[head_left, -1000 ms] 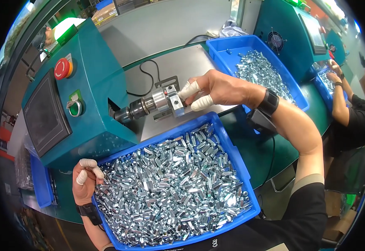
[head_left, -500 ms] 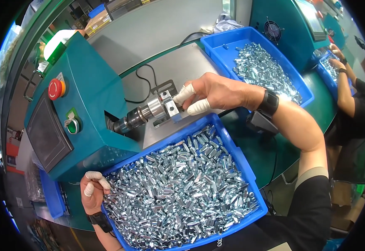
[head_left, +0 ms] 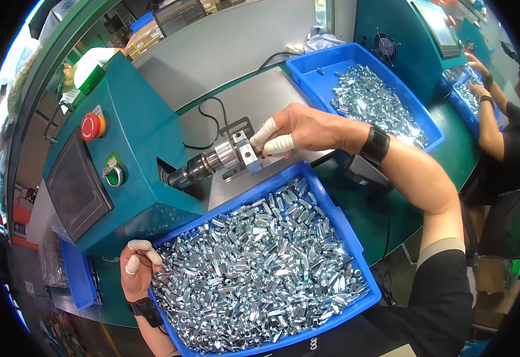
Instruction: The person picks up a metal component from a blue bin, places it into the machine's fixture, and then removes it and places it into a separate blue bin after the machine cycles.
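Observation:
My right hand (head_left: 310, 130) reaches over to a metal clamping block (head_left: 248, 156) at the end of the green machine's spindle (head_left: 197, 169). White finger cots cover its thumb and fingertips, which close together at the block's right side; whatever they pinch is hidden. By the left rim of the near blue bin (head_left: 353, 235), my left hand (head_left: 136, 276) has its cot-covered fingers curled toward the thumb. I cannot make out what, if anything, is in it. Heaped in this bin are many small shiny hex metal pieces (head_left: 254, 262).
The green machine (head_left: 135, 125) carries a red stop button (head_left: 92, 126), a green button (head_left: 114, 176) and a dark screen (head_left: 78, 187). A second blue bin (head_left: 307, 74) of metal pieces stands at the back right. Farther right, a co-worker's hands (head_left: 480, 89) are at another bin.
The view has shifted slightly, so the machine appears a little farther right. My right thumb sits a bit higher beside the block. My left hand keeps its curled pose by the bin.

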`<move>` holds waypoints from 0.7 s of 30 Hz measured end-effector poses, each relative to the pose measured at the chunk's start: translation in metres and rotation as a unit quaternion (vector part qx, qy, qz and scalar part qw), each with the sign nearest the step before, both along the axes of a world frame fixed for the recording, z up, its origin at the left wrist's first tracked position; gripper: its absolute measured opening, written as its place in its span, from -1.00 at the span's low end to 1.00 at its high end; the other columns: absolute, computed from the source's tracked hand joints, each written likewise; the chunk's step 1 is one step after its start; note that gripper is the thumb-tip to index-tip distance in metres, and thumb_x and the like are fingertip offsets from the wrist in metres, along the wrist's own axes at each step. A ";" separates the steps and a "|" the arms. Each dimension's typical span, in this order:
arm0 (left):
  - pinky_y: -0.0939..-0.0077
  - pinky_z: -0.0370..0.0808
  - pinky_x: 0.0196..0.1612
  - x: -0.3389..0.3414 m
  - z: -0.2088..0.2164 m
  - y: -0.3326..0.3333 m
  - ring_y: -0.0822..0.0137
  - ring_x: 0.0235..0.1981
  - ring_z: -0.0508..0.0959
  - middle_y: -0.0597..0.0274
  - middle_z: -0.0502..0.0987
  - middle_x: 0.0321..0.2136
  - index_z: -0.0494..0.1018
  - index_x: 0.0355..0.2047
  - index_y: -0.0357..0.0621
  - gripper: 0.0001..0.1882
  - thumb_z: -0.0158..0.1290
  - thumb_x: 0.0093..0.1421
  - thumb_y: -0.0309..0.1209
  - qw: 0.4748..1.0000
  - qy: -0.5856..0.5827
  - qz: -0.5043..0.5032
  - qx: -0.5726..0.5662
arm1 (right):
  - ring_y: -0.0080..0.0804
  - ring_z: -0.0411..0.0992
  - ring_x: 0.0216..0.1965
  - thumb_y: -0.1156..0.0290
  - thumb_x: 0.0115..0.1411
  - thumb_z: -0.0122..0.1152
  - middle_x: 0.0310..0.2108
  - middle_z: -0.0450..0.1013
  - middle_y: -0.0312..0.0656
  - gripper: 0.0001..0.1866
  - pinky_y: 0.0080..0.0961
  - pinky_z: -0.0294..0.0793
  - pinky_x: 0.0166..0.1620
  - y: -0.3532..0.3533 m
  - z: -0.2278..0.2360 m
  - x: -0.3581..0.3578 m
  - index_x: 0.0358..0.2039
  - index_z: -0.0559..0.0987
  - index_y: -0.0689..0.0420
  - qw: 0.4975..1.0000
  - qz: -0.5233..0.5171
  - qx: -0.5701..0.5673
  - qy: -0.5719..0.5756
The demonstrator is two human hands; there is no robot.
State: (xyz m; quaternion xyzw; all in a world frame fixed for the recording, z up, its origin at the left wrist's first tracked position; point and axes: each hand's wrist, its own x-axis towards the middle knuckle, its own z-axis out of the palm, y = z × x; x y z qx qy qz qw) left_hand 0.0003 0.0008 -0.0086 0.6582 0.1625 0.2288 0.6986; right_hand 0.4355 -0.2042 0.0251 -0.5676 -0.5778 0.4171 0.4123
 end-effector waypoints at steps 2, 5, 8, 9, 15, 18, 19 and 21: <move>0.58 0.40 -0.48 -0.001 -0.002 0.001 0.37 -0.55 0.45 0.12 0.51 -0.50 0.41 -0.08 -0.23 -0.48 0.11 0.24 0.01 1.000 0.001 -0.003 -0.001 | -0.46 0.55 -0.25 0.30 0.27 0.21 -0.31 0.58 -0.17 -0.66 -0.59 0.52 -0.21 -0.001 0.002 -0.001 -0.05 0.60 0.28 1.000 -0.023 -0.005 -0.002; 0.57 0.40 -0.46 -0.004 -0.001 0.000 0.37 -0.55 0.44 0.13 0.50 -0.50 0.42 -0.07 -0.24 -0.48 0.10 0.25 0.01 1.000 0.000 -0.003 0.007 | -0.49 0.54 -0.39 0.23 0.28 0.20 -0.39 0.58 -0.18 -0.64 -0.63 0.51 -0.29 -0.005 0.015 -0.007 -0.12 0.60 0.30 0.990 -0.120 -0.067 0.010; 0.56 0.40 -0.44 -0.001 0.003 -0.002 0.37 -0.54 0.44 0.14 0.50 -0.51 0.42 -0.06 -0.23 -0.48 0.08 0.26 0.01 1.000 -0.003 -0.011 0.014 | -0.49 0.53 -0.50 0.15 0.26 0.21 -0.45 0.57 -0.17 -0.59 -0.63 0.51 -0.35 -0.008 0.017 0.000 -0.16 0.58 0.31 0.973 -0.214 -0.085 0.016; 0.56 0.39 -0.43 0.001 0.004 -0.002 0.38 -0.53 0.44 0.15 0.49 -0.51 0.42 -0.06 -0.23 -0.48 0.07 0.27 0.00 1.000 -0.002 -0.020 0.017 | -0.47 0.52 -0.54 0.11 0.24 0.22 -0.48 0.57 -0.16 -0.55 -0.61 0.51 -0.36 -0.007 0.015 0.003 -0.18 0.57 0.32 0.963 -0.259 -0.072 0.021; 0.55 0.38 -0.39 -0.001 0.004 0.000 0.38 -0.50 0.44 0.16 0.49 -0.50 0.43 -0.04 -0.23 -0.48 0.05 0.29 0.00 0.999 0.001 -0.033 0.023 | -0.23 0.58 -0.46 0.08 0.12 0.29 -0.46 0.57 -0.01 -0.48 -0.41 0.56 -0.28 0.001 0.028 -0.033 -0.13 0.54 0.32 0.918 -0.246 0.040 -0.309; 0.54 0.47 -0.31 0.001 0.004 0.002 0.37 -0.43 0.53 0.11 0.60 -0.36 0.44 -0.02 -0.24 -0.51 0.09 0.27 -0.07 0.998 -0.016 -0.054 -0.006 | -0.02 0.58 -0.29 0.16 0.06 0.26 -0.38 0.57 0.10 -0.50 -0.22 0.54 -0.16 0.012 0.025 -0.035 -0.09 0.53 0.29 0.830 -0.241 0.027 -0.503; 0.54 0.47 -0.31 0.001 0.004 0.002 0.37 -0.43 0.53 0.11 0.60 -0.36 0.44 -0.02 -0.24 -0.51 0.09 0.27 -0.07 0.998 -0.016 -0.054 -0.005 | -0.02 0.58 -0.29 0.16 0.06 0.26 -0.38 0.57 0.10 -0.50 -0.22 0.54 -0.16 0.011 0.028 -0.038 -0.09 0.53 0.29 0.830 -0.241 0.028 -0.503; 0.54 0.47 -0.31 0.001 0.005 -0.001 0.38 -0.42 0.53 0.11 0.60 -0.35 0.44 -0.01 -0.24 -0.51 0.09 0.28 -0.07 0.999 -0.014 -0.051 -0.001 | 0.04 0.55 -0.23 0.22 0.05 0.22 -0.34 0.57 0.12 -0.53 -0.18 0.53 -0.12 0.008 0.037 -0.040 -0.09 0.53 0.27 0.821 -0.257 0.039 -0.509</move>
